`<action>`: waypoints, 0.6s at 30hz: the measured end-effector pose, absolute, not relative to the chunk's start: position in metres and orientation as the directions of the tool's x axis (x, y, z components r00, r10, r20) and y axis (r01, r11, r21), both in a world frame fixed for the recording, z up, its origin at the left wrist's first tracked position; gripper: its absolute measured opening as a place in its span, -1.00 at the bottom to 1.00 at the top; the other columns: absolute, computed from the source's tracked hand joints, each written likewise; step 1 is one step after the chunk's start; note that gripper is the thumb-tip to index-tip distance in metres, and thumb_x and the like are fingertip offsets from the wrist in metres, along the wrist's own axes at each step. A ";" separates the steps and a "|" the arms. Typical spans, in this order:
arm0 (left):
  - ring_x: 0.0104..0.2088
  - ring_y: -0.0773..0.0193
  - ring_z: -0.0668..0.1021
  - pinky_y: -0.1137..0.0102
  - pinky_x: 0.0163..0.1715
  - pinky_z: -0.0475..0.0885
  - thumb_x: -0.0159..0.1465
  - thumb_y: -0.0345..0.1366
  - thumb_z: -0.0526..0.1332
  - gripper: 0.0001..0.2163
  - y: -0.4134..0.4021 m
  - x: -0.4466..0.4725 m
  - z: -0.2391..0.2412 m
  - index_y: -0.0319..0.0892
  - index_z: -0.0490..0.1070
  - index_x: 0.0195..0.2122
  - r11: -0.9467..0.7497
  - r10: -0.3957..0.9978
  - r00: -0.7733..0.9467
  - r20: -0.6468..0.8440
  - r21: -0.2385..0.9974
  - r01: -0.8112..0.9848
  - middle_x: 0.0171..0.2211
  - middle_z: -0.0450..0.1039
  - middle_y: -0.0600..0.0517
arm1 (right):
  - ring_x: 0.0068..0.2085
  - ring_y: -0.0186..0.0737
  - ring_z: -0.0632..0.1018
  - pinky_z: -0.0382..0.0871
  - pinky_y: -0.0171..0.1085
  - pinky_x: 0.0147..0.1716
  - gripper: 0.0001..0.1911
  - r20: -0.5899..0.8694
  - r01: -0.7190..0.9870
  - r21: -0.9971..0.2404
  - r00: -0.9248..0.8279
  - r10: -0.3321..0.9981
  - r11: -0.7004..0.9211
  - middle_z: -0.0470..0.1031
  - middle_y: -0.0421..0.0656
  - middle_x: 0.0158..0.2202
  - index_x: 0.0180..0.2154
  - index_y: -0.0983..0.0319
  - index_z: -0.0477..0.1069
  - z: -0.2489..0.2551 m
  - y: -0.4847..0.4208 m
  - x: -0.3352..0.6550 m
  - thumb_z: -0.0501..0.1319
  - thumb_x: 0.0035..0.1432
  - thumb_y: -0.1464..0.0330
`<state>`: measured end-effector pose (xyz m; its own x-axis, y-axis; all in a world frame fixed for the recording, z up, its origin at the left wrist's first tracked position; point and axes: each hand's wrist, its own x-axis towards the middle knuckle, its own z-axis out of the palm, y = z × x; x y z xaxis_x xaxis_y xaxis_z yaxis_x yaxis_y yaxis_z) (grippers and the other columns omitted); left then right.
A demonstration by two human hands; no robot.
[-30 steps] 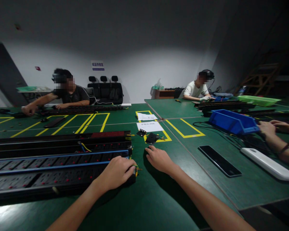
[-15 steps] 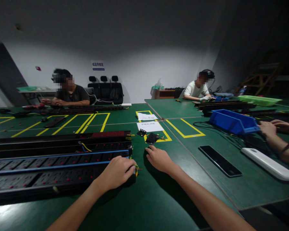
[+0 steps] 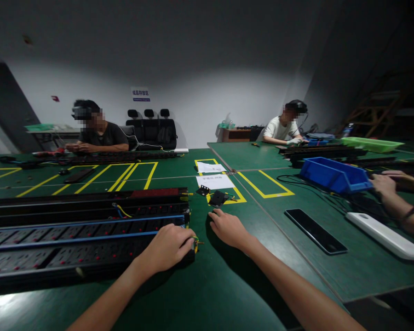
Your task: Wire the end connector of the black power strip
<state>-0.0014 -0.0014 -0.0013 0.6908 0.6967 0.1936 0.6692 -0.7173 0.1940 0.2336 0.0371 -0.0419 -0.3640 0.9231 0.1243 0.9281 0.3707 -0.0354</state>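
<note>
My left hand [image 3: 169,247] is curled over the right end of the nearest long black power strip [image 3: 72,250], where yellow-green wires [image 3: 196,242] stick out. My right hand [image 3: 227,227] rests palm down on the green table [image 3: 227,294] just right of that end, fingers loosely bent with nothing visible in them. Two more long black strips [image 3: 86,207] lie side by side behind the near one, one with blue and yellow wires [image 3: 119,210]. Small black end parts [image 3: 215,197] lie just beyond my right hand.
White papers [image 3: 212,180] lie by yellow floor-tape marks. A flat black panel [image 3: 315,230], a white bar [image 3: 386,235] and a blue bin [image 3: 334,174] sit at right, near another person's hands [image 3: 388,184]. Two more people [image 3: 96,133] work at the far tables; a green tray [image 3: 370,144] is far right.
My hands have stayed put. The person at far left pulled an outstretched arm back in toward the body. The hands at right shifted slightly.
</note>
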 end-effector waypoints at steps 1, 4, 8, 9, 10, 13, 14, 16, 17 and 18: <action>-0.25 0.22 0.56 0.35 -0.23 0.26 0.42 -0.29 0.05 -0.80 -0.001 -0.001 -0.001 -0.08 0.49 -0.18 -0.718 0.696 0.691 0.194 0.194 0.668 -0.25 0.58 0.09 | -0.10 -0.05 0.59 0.43 -0.20 -0.20 -0.59 0.123 0.927 -0.034 -0.366 0.922 0.372 0.41 0.05 0.14 0.15 0.22 0.34 -0.042 0.037 0.234 -0.05 0.39 0.29; -0.25 0.23 0.56 0.35 -0.23 0.26 0.42 -0.29 0.05 -0.80 -0.001 -0.002 -0.001 -0.08 0.49 -0.18 -0.719 0.695 0.692 0.198 0.195 0.667 -0.25 0.58 0.10 | -0.11 -0.04 0.60 0.43 -0.18 -0.21 -0.59 0.129 0.925 -0.029 -0.373 0.919 0.380 0.41 0.05 0.14 0.16 0.22 0.34 -0.041 0.036 0.234 -0.06 0.38 0.30; -0.26 0.23 0.56 0.35 -0.24 0.27 0.41 -0.29 0.05 -0.79 -0.002 -0.002 -0.001 -0.08 0.50 -0.18 -0.720 0.694 0.691 0.202 0.193 0.667 -0.25 0.59 0.09 | -0.11 -0.04 0.59 0.43 -0.18 -0.21 -0.59 0.130 0.924 -0.030 -0.374 0.918 0.381 0.41 0.05 0.13 0.16 0.21 0.34 -0.042 0.036 0.234 -0.05 0.38 0.30; -0.26 0.22 0.56 0.35 -0.24 0.27 0.41 -0.29 0.06 -0.79 -0.002 -0.002 -0.002 -0.08 0.50 -0.17 -0.719 0.695 0.691 0.201 0.190 0.668 -0.26 0.59 0.09 | -0.10 -0.04 0.59 0.43 -0.19 -0.20 -0.59 0.128 0.926 -0.031 -0.370 0.920 0.377 0.41 0.04 0.13 0.16 0.21 0.34 -0.042 0.036 0.234 -0.05 0.38 0.30; -0.26 0.22 0.56 0.35 -0.24 0.28 0.41 -0.29 0.06 -0.79 -0.001 -0.002 -0.002 -0.08 0.50 -0.17 -0.719 0.695 0.691 0.200 0.186 0.669 -0.26 0.59 0.08 | -0.10 -0.04 0.59 0.43 -0.19 -0.19 -0.59 0.125 0.927 -0.033 -0.367 0.922 0.374 0.41 0.04 0.13 0.16 0.21 0.33 -0.042 0.036 0.234 -0.05 0.38 0.30; -0.25 0.21 0.57 0.35 -0.23 0.28 0.42 -0.28 0.05 -0.78 -0.001 -0.002 -0.004 -0.08 0.50 -0.17 -0.723 0.691 0.695 0.201 0.179 0.667 -0.25 0.59 0.07 | -0.08 -0.05 0.58 0.43 -0.20 -0.17 -0.58 0.111 0.930 -0.041 -0.360 0.926 0.366 0.39 0.05 0.15 0.18 0.20 0.32 -0.041 0.037 0.233 -0.05 0.38 0.30; -0.25 0.21 0.57 0.35 -0.23 0.28 0.42 -0.28 0.04 -0.78 -0.001 -0.002 -0.004 -0.08 0.50 -0.17 -0.725 0.689 0.696 0.203 0.179 0.666 -0.25 0.59 0.06 | -0.07 -0.05 0.58 0.43 -0.19 -0.16 -0.58 0.105 0.930 -0.044 -0.359 0.928 0.365 0.39 0.06 0.16 0.18 0.20 0.32 -0.041 0.037 0.233 -0.05 0.38 0.30; -0.25 0.21 0.57 0.36 -0.23 0.29 0.43 -0.27 0.04 -0.77 -0.001 -0.002 -0.005 -0.09 0.50 -0.16 -0.725 0.688 0.695 0.208 0.179 0.664 -0.25 0.59 0.06 | -0.06 -0.05 0.58 0.42 -0.19 -0.15 -0.58 0.095 0.931 -0.049 -0.355 0.930 0.361 0.38 0.06 0.16 0.18 0.20 0.32 -0.041 0.037 0.233 -0.05 0.38 0.29; -0.25 0.21 0.57 0.36 -0.23 0.29 0.43 -0.27 0.04 -0.77 -0.001 -0.002 -0.004 -0.09 0.51 -0.16 -0.725 0.689 0.694 0.210 0.179 0.665 -0.25 0.59 0.06 | -0.06 -0.05 0.58 0.42 -0.18 -0.15 -0.58 0.094 0.931 -0.050 -0.356 0.930 0.361 0.38 0.06 0.16 0.18 0.20 0.32 -0.040 0.037 0.233 -0.05 0.38 0.29; -0.24 0.21 0.57 0.36 -0.23 0.29 0.43 -0.27 0.04 -0.77 -0.001 -0.002 -0.004 -0.08 0.51 -0.15 -0.724 0.689 0.694 0.209 0.178 0.666 -0.24 0.59 0.06 | -0.06 -0.04 0.58 0.42 -0.18 -0.15 -0.58 0.095 0.930 -0.051 -0.358 0.929 0.364 0.38 0.06 0.16 0.18 0.20 0.32 -0.041 0.037 0.233 -0.05 0.38 0.29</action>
<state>-0.0020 -0.0008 -0.0042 0.6939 0.6891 0.2089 0.6658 -0.7245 0.1783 0.2330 0.0371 -0.0405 -0.3580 0.9288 0.0953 0.9301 0.3638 -0.0514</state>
